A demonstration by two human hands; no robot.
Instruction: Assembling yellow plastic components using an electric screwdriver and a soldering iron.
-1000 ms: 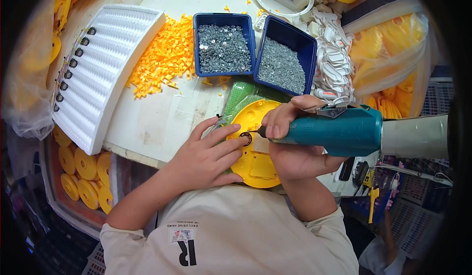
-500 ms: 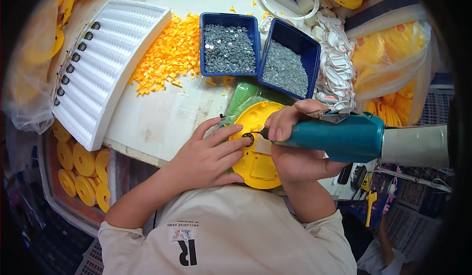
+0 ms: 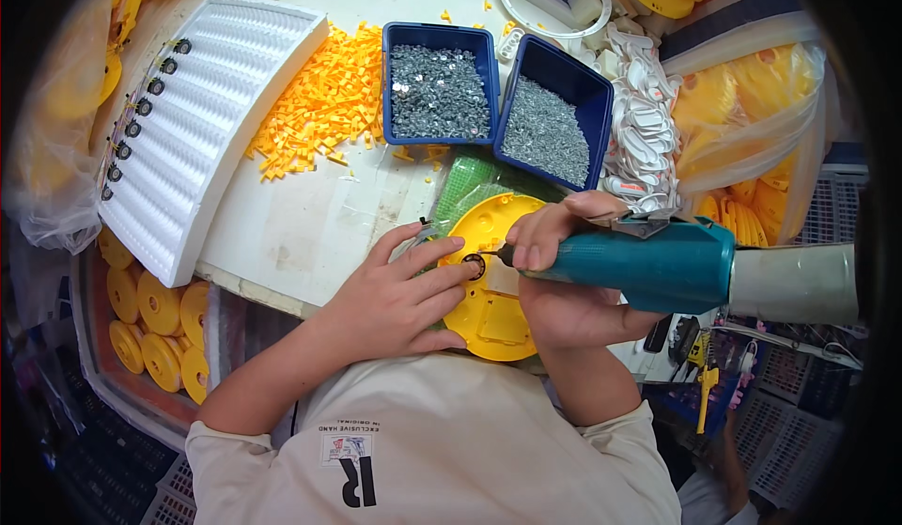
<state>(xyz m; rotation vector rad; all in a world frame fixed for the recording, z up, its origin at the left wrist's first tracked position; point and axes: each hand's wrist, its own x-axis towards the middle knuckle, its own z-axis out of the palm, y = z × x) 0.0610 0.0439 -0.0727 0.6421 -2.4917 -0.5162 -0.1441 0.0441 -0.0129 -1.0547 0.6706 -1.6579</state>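
we could slide a hand over the bare stretch of white table (image 3: pixel 291 234) between the foam tray (image 3: pixel 221 121) and the left hand (image 3: pixel 390 300), but beyond it the heap of orange bits (image 3: pixel 319 102) and the left bin (image 3: pixel 437 140) bar the way. the left bin and the right bin (image 3: pixel 590 98) nearly meet at their near corners, leaving us only a thin wedge, and white parts (image 3: pixel 639 126) crowd the right bin's outer side. at the yellow disc (image 3: pixel 498 328) the left hand covers one side and the screwdriver (image 3: pixel 658 262), gripped in the right hand (image 3: pixel 562 307), blocks the other, with a gap between the hands over the disc's near part.
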